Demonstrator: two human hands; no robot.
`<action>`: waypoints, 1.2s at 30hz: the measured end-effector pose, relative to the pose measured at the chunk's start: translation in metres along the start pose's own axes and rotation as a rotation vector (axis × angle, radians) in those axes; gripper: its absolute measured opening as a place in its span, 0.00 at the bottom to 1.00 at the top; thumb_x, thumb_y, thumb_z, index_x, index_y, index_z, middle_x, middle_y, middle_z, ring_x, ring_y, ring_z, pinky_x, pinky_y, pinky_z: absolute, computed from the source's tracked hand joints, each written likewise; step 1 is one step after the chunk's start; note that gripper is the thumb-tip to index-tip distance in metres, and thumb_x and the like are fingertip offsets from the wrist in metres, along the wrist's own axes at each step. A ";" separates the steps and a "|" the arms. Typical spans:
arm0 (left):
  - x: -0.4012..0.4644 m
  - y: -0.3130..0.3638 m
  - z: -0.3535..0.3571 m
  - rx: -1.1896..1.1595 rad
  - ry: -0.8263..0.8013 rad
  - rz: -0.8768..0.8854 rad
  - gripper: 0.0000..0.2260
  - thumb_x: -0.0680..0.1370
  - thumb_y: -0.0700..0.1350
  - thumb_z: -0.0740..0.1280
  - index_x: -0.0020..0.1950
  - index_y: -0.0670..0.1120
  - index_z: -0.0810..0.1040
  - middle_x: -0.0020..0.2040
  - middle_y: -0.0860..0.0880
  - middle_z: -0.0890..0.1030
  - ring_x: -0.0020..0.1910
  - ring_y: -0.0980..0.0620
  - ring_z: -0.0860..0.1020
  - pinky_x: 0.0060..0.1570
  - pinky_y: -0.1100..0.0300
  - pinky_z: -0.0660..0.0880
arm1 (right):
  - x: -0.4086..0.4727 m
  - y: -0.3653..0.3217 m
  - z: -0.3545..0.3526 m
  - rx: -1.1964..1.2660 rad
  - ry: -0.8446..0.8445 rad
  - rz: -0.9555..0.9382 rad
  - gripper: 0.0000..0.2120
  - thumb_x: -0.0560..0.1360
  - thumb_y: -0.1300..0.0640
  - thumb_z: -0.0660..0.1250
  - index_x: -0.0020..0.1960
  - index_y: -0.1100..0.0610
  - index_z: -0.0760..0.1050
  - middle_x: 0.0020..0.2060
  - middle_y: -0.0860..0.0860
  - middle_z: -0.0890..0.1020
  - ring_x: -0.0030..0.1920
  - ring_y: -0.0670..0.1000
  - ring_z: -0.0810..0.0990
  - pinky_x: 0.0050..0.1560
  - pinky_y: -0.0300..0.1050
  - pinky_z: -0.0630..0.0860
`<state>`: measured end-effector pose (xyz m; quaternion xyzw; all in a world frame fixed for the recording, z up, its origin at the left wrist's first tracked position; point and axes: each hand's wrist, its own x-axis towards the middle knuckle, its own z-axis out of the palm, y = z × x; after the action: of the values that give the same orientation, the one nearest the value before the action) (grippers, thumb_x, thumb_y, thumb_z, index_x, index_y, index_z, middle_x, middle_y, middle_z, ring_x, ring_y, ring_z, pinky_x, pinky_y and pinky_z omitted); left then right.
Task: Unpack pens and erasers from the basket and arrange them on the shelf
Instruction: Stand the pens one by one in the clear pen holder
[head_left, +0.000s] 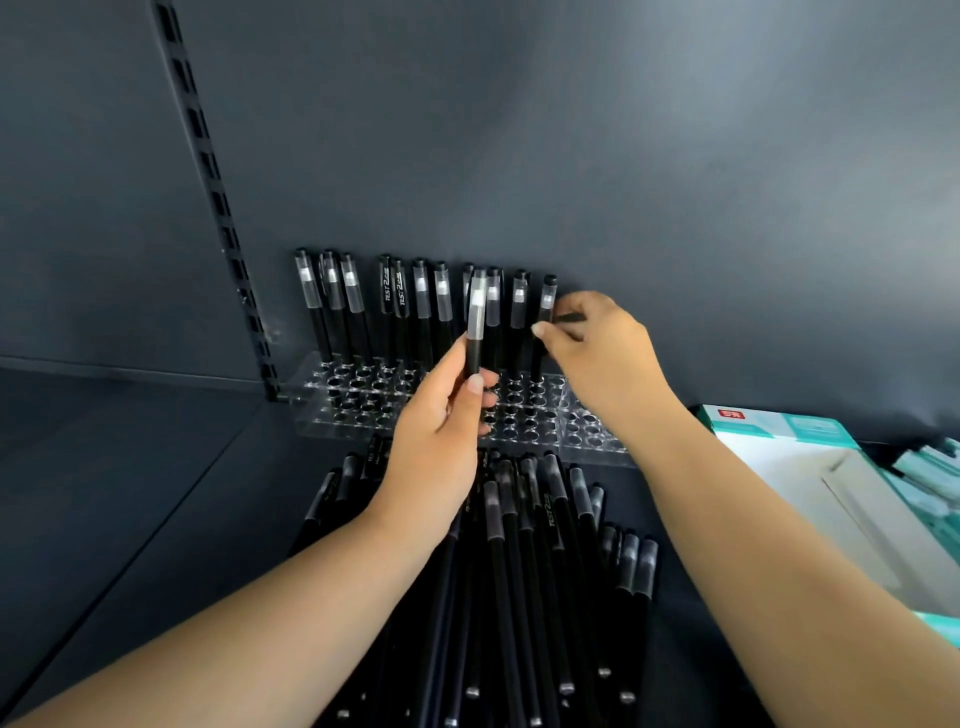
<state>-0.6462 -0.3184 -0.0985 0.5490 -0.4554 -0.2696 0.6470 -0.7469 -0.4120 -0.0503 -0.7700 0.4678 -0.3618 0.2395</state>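
Pinching a black pen (475, 332) upright, the left hand (436, 441) is closed on the lower barrel between thumb and fingers, clear cap up. The pen is held just above the clear holder (311, 400), in front of the back row. The right hand (602, 353) is closed on the last standing pen (544, 322) at 3 o'clock of the row, thumb and fingertips pinched on its barrel; a short dark piece is seen sticking out between the fingers, what it is cannot be told.

A row of pens (421, 306) is stood in the back holes of the holder, against the dark back wall (571, 130). Many front holes are seen unfilled. At 6 o'clock of the holder a heap of loose pens (519, 571) is laid flat on the shelf (130, 493). At 3 o'clock, white and teal boxes (779, 431) are seen; erasers may be inside, not confirmed. No basket is in view.

Step in hand, as judged: the right pen is being seated, the left pen is queued. For a clean seat, the tip should be lined up over one hole before being lowered, the barrel kept vertical, neighbours not knocked. The next free back hole should be filled first so the row is kept even. The holder looks light, so pushing sideways should be avoided.
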 end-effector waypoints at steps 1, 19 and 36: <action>0.000 0.000 0.000 0.008 -0.004 0.015 0.17 0.80 0.41 0.56 0.69 0.51 0.68 0.44 0.62 0.78 0.44 0.70 0.75 0.48 0.70 0.74 | 0.000 0.001 0.001 0.009 -0.001 0.012 0.12 0.77 0.54 0.63 0.58 0.58 0.72 0.47 0.48 0.79 0.45 0.45 0.75 0.40 0.35 0.67; -0.005 0.006 0.001 -0.080 0.024 0.085 0.07 0.76 0.45 0.62 0.53 0.54 0.73 0.42 0.63 0.82 0.47 0.68 0.78 0.49 0.76 0.70 | -0.007 -0.029 -0.037 0.039 0.049 -0.001 0.12 0.74 0.46 0.64 0.42 0.54 0.79 0.40 0.49 0.83 0.41 0.48 0.79 0.46 0.42 0.75; -0.016 -0.001 0.004 1.131 -0.310 0.203 0.51 0.58 0.68 0.17 0.76 0.52 0.48 0.76 0.56 0.48 0.73 0.59 0.39 0.68 0.58 0.32 | -0.010 -0.035 -0.063 0.024 0.447 -0.181 0.10 0.78 0.53 0.59 0.46 0.59 0.75 0.38 0.57 0.82 0.41 0.57 0.79 0.45 0.46 0.70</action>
<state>-0.6562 -0.3071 -0.1044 0.7164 -0.6677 0.0012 0.2027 -0.7804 -0.3892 0.0103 -0.7066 0.4341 -0.5488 0.1055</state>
